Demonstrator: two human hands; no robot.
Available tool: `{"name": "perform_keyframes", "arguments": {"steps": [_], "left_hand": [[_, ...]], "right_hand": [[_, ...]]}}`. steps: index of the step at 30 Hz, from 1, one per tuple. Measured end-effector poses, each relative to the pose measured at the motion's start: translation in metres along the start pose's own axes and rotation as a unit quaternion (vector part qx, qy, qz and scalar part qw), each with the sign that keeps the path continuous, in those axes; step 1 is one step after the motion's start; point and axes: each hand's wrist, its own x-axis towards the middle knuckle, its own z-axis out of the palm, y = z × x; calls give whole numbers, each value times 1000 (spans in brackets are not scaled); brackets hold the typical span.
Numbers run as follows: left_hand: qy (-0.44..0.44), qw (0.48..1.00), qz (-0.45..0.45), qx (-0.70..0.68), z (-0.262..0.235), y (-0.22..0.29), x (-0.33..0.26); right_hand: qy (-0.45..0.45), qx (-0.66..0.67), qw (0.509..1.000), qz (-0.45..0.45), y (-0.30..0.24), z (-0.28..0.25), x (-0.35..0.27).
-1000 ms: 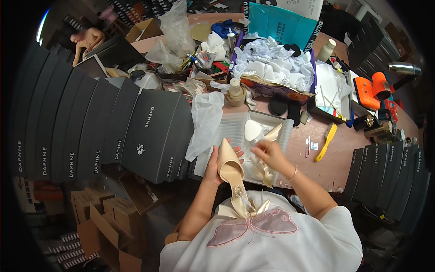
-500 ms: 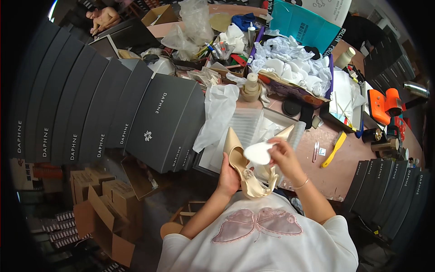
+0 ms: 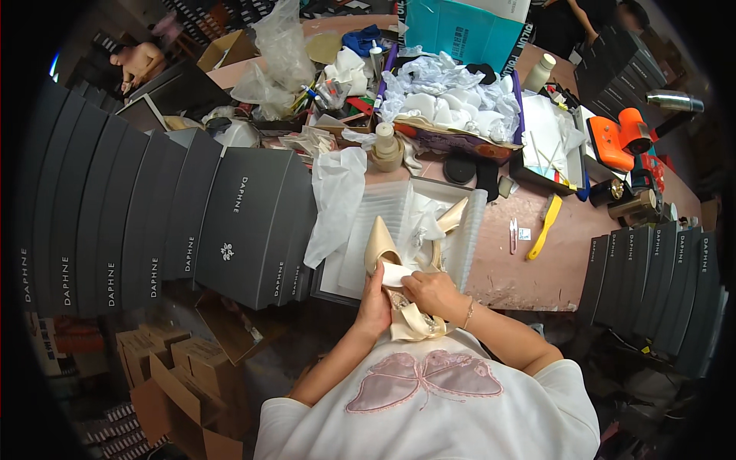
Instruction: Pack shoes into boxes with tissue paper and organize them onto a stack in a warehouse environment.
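A cream pointed-toe shoe [image 3: 379, 244] with a beaded strap is held in front of my chest, toe pointing away from me. My left hand [image 3: 372, 307] is closed around its left side. In my right hand [image 3: 434, 294] a white pad [image 3: 395, 275] is pinched, lying at the shoe's opening; how far it reaches inside cannot be seen. Just beyond, an open shoe box [image 3: 349, 287] holds translucent ribbed wrapping and white tissue. The matching cream shoe [image 3: 453, 216] lies at the box's right side.
Dark shoe boxes [image 3: 253, 222] stand stacked at left, more boxes [image 3: 652, 284] at right. A yellow-handled brush [image 3: 545, 228] and small snips [image 3: 514, 236] lie on the pinkish table [image 3: 529, 284]. Behind is a bin of white pads [image 3: 452, 107]. Another person [image 3: 140, 63] sits far left.
My right hand has brought the white pad down to the shoe's opening. The shoe has tilted slightly in my left hand. The whole view has shifted, with table things now further left.
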Motion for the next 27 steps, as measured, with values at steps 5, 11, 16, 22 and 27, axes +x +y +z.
{"name": "perform_keyframes", "arguments": {"steps": [5,11,16,22,27], "left_hand": [[37,998,33,24,-4,-16,-2],[-16,999,18,29,-6,-11,-8],[-75,995,-22,64,-17,-5,-4],[7,993,-116,34,-20,4,-12],[12,988,-145,55,-14,11,-9]], "right_hand": [[29,31,998,42,-2,35,6],[-40,113,993,13,9,4,26],[-47,114,990,72,13,13,36],[102,-245,946,188,110,9,37],[166,-88,964,189,111,24,33]]}}
